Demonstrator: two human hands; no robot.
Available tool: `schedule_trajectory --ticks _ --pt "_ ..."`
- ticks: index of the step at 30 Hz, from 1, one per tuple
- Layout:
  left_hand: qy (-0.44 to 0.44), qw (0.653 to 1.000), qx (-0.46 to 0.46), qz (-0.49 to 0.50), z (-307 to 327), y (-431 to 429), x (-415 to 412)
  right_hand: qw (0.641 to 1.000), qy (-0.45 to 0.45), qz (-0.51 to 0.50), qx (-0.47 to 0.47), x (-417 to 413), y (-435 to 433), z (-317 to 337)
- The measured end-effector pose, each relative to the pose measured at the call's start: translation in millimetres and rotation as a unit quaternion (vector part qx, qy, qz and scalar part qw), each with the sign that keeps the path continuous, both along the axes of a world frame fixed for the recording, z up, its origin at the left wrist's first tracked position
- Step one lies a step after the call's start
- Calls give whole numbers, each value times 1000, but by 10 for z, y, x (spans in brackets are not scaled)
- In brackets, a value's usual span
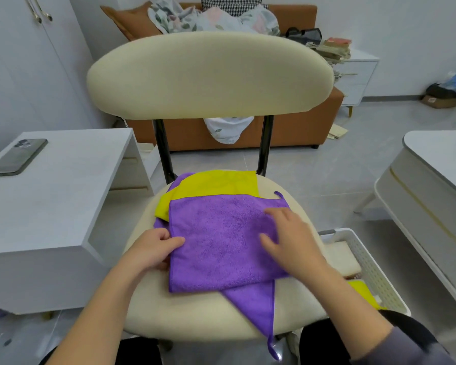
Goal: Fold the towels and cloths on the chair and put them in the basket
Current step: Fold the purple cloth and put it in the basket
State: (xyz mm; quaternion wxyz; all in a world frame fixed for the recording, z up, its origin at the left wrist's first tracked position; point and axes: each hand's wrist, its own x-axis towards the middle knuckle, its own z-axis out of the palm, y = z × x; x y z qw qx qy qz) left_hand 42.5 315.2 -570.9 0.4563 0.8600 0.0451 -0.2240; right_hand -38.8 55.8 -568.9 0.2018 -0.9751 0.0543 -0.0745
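One cream chair (208, 75) on grey floor (327, 167)

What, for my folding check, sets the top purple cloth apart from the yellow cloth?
The top purple cloth lies uppermost, left hand pinching its edge, right hand pressing it; the yellow cloth lies beneath, partly covered, untouched. Purple sits nearer the seat's front, yellow nearer the backrest. Both lie flat.
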Motion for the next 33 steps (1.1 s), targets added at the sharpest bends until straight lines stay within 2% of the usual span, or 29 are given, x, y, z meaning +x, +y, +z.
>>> schedule_trajectory --ticks 3,6,10,14,16,17,19,20,22,26,28,29,31,33 --pt "74 989 -129 10 117 -32 -109 989 -18 139 -38 -145 421 -76" --pt "107 964 -241 20 150 -20 -166 977 -4 201 -67 -269 745 -137" --pt "144 930 -336 35 142 -28 -199 986 -25 150 -69 -308 1041 -175" --pt "174 887 -427 30 228 -2 -200 991 -100 82 20 -246 1146 -64" --pt "143 896 -418 45 266 6 -167 992 -114 48 28 -243 1143 12" --pt "96 918 -380 59 245 5 -124 992 -116 38 34 -249 1142 42" --pt "-45 964 -250 80 178 4 -10 992 -92 46 74 -272 1114 84" --pt "-120 972 -189 74 139 -8 54 990 -93 51 91 -290 1087 83" --pt "-236 964 -118 16 124 -43 159 983 -101 47 146 -308 1024 131" --pt "-372 919 -52 -122 213 -112 407 960 -97 41 261 -280 855 265" --pt "-357 920 -69 -150 289 -144 520 948 -77 30 306 -264 725 354" --pt "-319 933 -88 -143 336 -154 555 942 -70 26 327 -247 650 403" --pt "-236 950 -163 -121 485 -211 573 931 -67 15 359 -187 491 530" --pt "-198 943 -242 -115 687 -310 555 917 -98 1 387 -104 318 707"
